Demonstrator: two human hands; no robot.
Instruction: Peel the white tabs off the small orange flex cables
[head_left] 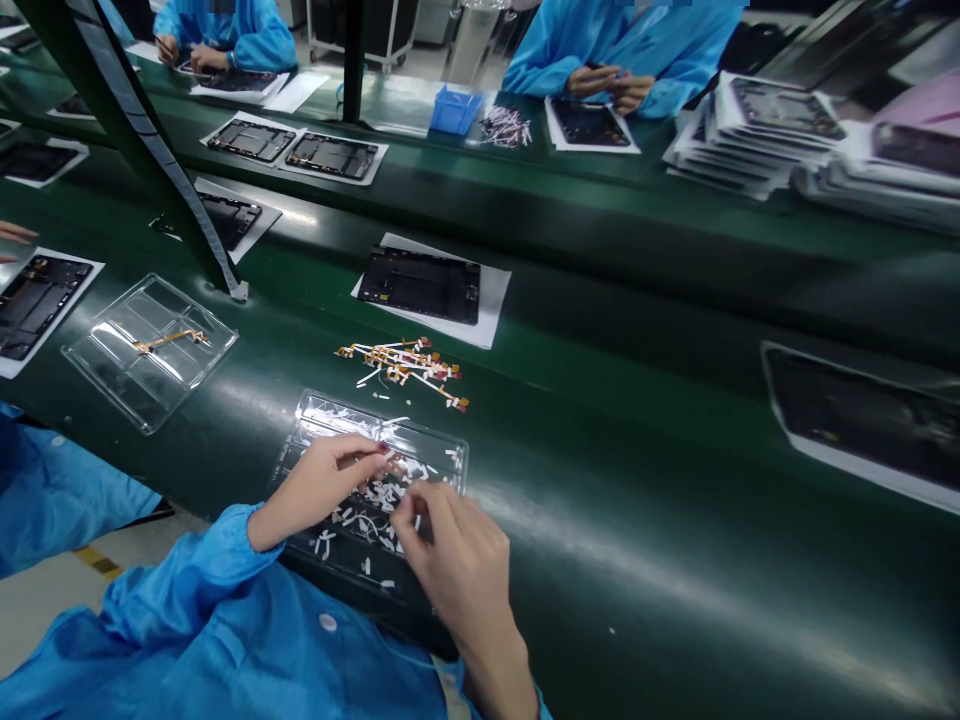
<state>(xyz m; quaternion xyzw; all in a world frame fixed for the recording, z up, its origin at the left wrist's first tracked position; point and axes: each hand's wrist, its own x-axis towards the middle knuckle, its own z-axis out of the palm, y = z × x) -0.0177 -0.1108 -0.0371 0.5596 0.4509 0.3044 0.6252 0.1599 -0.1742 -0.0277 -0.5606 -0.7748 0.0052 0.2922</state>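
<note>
Both hands are over a clear plastic tray [463,470] strewn with small white strips. My left hand [326,487] has thumb and index finger pinched on something small with a dark red end, too small to name. Close to its right, my right hand [459,550] is also closed in a pinch above the tray; whatever its fingertips hold is hidden. Beyond the tray lies a loose pile of orange and white flex cables [405,362]. Behind that pile, a black device panel [421,284] rests on a white sheet [493,305].
Another clear tray [150,350] with one flex cable sits at the left. A slanted dark post [161,150] rises beside it. Blurred at right is another panel [870,415]. Across the green bench [637,440] are people in blue, a blue bin [455,109] and stacked panels [750,135].
</note>
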